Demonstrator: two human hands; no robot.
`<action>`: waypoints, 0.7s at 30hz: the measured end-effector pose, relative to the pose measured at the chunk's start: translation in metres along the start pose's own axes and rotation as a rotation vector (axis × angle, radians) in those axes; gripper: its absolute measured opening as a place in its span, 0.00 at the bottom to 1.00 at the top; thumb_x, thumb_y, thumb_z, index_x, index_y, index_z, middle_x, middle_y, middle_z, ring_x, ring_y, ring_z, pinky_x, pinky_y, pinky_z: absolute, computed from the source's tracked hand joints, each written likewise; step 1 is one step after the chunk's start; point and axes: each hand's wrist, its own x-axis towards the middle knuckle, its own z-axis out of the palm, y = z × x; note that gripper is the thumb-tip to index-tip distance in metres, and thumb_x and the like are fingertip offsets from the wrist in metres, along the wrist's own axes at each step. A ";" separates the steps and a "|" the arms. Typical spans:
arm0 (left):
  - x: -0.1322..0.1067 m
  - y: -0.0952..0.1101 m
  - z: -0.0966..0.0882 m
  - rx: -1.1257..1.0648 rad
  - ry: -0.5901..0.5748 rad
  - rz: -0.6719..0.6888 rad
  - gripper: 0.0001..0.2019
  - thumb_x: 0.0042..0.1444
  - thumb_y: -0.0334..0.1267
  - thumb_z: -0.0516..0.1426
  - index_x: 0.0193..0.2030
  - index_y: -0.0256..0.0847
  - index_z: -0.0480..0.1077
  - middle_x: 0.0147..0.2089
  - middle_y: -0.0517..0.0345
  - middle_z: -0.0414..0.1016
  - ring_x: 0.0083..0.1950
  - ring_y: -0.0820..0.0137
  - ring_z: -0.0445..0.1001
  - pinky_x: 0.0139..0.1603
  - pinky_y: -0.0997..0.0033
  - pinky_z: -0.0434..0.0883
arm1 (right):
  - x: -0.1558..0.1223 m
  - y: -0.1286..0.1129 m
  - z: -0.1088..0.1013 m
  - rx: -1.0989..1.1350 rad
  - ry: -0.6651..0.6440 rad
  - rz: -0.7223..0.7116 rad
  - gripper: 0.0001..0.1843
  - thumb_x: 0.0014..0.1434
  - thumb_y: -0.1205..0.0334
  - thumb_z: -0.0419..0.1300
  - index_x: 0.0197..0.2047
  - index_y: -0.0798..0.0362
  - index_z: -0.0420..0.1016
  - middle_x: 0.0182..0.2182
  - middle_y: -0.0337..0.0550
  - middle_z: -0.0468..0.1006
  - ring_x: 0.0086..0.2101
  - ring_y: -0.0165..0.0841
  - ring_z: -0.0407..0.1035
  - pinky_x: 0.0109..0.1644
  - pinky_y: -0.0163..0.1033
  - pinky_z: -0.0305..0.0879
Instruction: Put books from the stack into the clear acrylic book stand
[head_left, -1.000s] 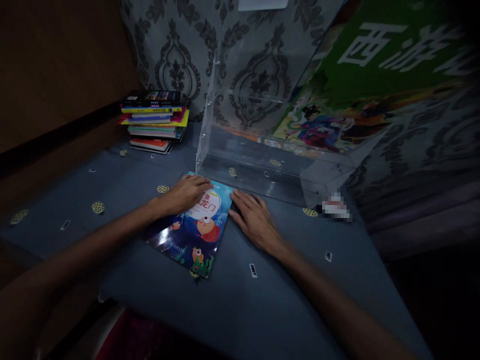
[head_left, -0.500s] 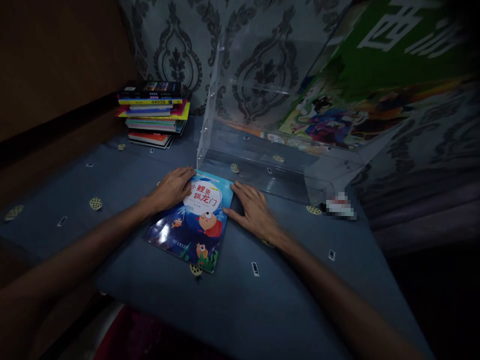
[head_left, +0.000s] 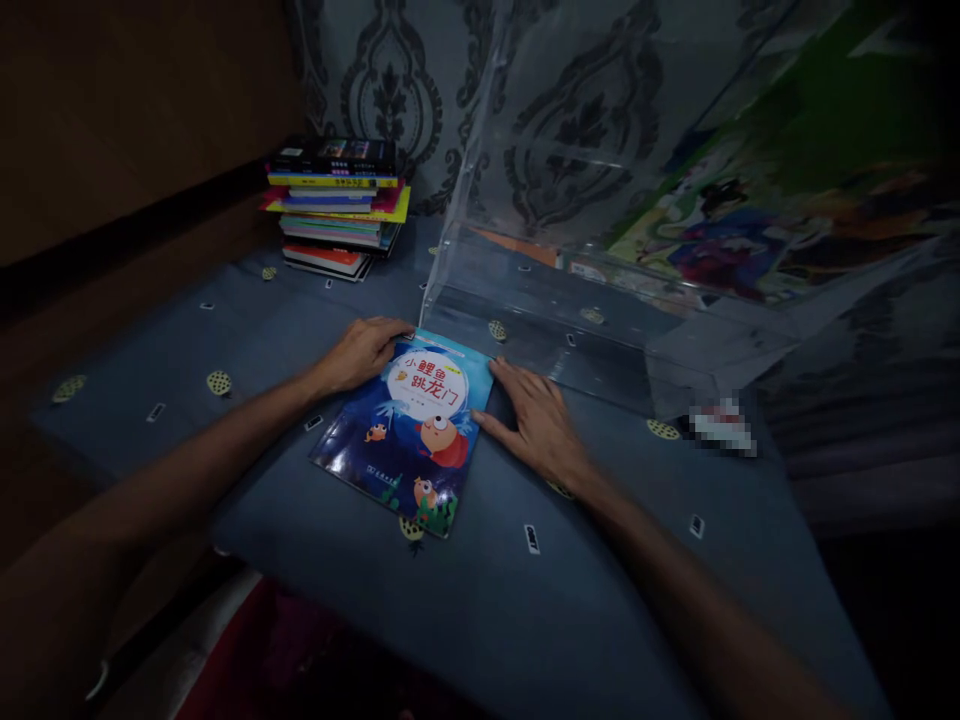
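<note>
A blue children's picture book point(head_left: 420, 435) lies closed and face up on the cloth, slightly slanted, with orange fish and red Chinese characters on its cover. My left hand point(head_left: 365, 352) rests at the book's upper left edge, its fingers stretched toward the top corner and the thumb mostly hidden. On the opposite side, my right hand point(head_left: 538, 418) lies with fingers extended and thumb apart, the tips touching the upper right edge. Neither hand is wrapped round the book. Just beyond its top edge stands a clear acrylic rack point(head_left: 450, 250).
A stack of several books point(head_left: 337, 205) stands at the back left, near a brown wooden panel point(head_left: 135, 120). Inside the rack leans a large green illustrated book point(head_left: 727, 225). A pixelated small object point(head_left: 724, 425) sits to the right on the grey-blue tablecloth point(head_left: 607, 610).
My view has turned slightly, so everything sits further right in the picture. My left hand has drawn back a little and covers less of the cover. The right hand remains at the book's edge.
</note>
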 end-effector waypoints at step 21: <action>0.011 0.079 -0.003 0.219 -0.138 0.207 0.13 0.68 0.35 0.50 0.46 0.38 0.77 0.48 0.48 0.79 0.50 0.61 0.78 0.51 0.62 0.74 | -0.004 -0.004 -0.014 0.349 0.151 0.069 0.32 0.71 0.41 0.44 0.62 0.56 0.69 0.52 0.55 0.79 0.53 0.45 0.70 0.59 0.52 0.64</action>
